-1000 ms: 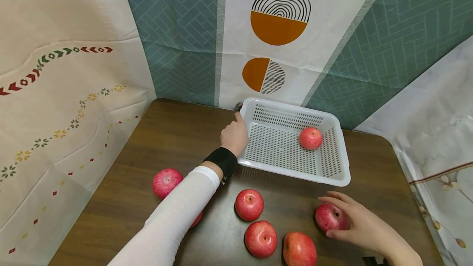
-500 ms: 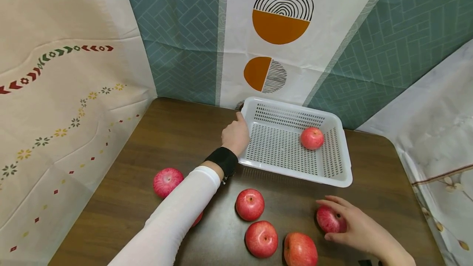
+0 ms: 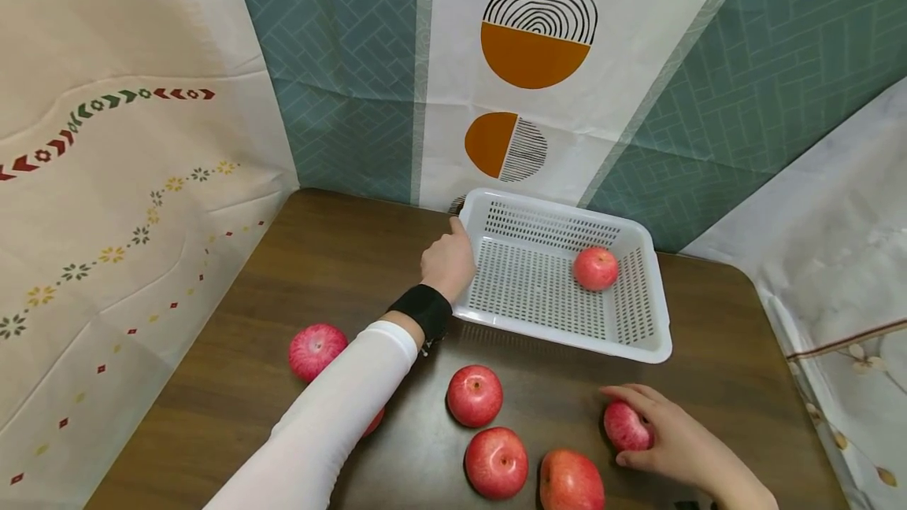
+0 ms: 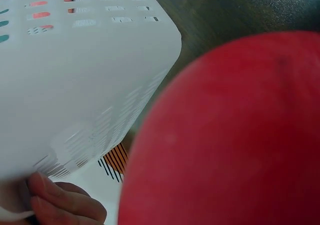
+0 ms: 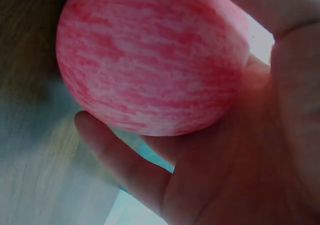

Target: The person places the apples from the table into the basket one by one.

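Note:
My left hand (image 3: 448, 264) grips the left rim of a white perforated plastic basket (image 3: 553, 331). In the left wrist view its curled fingers (image 4: 67, 202) show at the basket's edge. One red apple (image 3: 595, 268) lies inside, toward the right end. To the front right, my right hand (image 3: 676, 441) holds a pink-red streaked apple (image 3: 627, 426), thumb on the near side and fingers over the far side. The right wrist view shows this apple (image 5: 150, 60) against the palm, partly covered by the hand.
Three red apples (image 3: 475, 396) (image 3: 496, 463) (image 3: 571, 481) sit on the dark wooden table (image 3: 340, 258) in front of the basket. Another apple (image 3: 317, 351) is left of my sleeve, which partly hides one more (image 3: 375, 422). Patterned cloths (image 3: 347, 85) hang behind the table.
My right hand has shifted slightly left and closed further around the streaked apple, covering more of it. My left hand has stayed on the basket rim.

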Tool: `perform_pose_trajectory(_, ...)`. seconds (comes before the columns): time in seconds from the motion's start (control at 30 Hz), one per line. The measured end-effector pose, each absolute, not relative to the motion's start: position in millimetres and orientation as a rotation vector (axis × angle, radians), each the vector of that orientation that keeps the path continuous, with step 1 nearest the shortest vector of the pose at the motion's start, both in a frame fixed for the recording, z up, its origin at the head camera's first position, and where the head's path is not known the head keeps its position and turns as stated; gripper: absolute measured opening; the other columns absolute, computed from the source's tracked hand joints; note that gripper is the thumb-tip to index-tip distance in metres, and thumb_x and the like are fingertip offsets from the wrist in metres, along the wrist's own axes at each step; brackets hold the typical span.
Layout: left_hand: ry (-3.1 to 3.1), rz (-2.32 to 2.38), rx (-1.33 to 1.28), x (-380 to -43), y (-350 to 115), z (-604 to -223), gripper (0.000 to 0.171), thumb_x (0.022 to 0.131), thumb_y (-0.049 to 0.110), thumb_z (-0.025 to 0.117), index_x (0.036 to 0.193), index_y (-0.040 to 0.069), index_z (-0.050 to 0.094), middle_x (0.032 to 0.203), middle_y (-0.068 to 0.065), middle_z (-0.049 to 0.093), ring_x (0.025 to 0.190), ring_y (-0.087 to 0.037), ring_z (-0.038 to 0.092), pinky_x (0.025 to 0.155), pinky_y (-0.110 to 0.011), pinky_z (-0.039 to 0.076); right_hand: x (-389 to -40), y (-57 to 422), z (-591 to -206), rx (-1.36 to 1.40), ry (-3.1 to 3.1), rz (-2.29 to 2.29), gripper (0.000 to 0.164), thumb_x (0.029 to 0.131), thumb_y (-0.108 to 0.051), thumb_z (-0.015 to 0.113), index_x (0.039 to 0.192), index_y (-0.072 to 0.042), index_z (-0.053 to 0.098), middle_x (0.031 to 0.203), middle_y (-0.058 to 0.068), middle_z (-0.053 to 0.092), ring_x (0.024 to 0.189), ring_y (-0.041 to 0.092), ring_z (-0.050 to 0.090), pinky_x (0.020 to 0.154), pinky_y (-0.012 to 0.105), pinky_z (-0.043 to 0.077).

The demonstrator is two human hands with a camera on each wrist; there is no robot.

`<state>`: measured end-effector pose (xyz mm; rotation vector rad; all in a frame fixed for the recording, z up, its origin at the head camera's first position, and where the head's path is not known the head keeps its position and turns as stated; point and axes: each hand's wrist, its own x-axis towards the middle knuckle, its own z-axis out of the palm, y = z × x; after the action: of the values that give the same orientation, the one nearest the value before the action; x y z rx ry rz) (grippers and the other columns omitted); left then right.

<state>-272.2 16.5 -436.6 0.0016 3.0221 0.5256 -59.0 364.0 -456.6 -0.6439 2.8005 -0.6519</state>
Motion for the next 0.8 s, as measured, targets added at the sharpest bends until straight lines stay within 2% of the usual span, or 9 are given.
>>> perform_pose_trajectory(0.23, 3.035, 0.528, 0.015, -274.4, 13.6, -436.6, 0.071, 0.107, 0.02, 0.06, 0.165, -0.005, 0.027, 0.088, -0.016, 0.072, 0.062, -0.026, 0.068, 0.057, -0.041, 0.058, -59.0, 356.8, -461.3, -0.573, 2.837, -0.711, 0.078, 0.065, -0.026, 0.103, 0.133, -0.023, 0.067, 0.125, -0.001, 0.062, 0.1, 0.011, 0.062, 0.079, 0.032, 0.056)
perform_pose_trajectory(0.47, 3.037, 0.507, 0.053, -273.9, 9.9, -433.7, 0.073, 0.105, 0.017, 0.062, 0.164, -0.007, 0.026, 0.084, -0.017, 0.072, 0.059, -0.027, 0.068, 0.056, -0.041, 0.058, -56.8, 349.9, -468.8, -0.496, 2.875, -0.78, 0.07, 0.059, -0.017, 0.104, 0.12, -0.025, 0.069, 0.12, -0.005, 0.061, 0.098, 0.008, 0.062, 0.078, 0.03, 0.056)
perform_pose_trajectory(0.63, 3.018, 0.522, 0.048, -273.9, 10.4, -434.9, 0.075, 0.105, 0.019, 0.062, 0.165, -0.007, 0.024, 0.092, -0.019, 0.074, 0.065, -0.028, 0.07, 0.06, -0.043, 0.06, -55.1, 349.6, -467.6, -0.469, 2.873, -0.74, 0.071, 0.058, -0.022, 0.105, 0.119, -0.026, 0.069, 0.12, -0.003, 0.06, 0.098, 0.011, 0.063, 0.078, 0.032, 0.056)
perform_pose_trajectory(0.8, 3.002, 0.542, 0.045, -273.9, 14.7, -436.0, 0.075, 0.106, 0.019, 0.061, 0.165, -0.007, 0.023, 0.089, -0.018, 0.073, 0.064, -0.028, 0.07, 0.059, -0.043, 0.059, -54.9, 351.9, -463.1, -0.433, 2.871, -0.685, 0.072, 0.059, -0.024, 0.105, 0.12, -0.025, 0.069, 0.12, -0.003, 0.06, 0.099, 0.012, 0.063, 0.08, 0.034, 0.057)
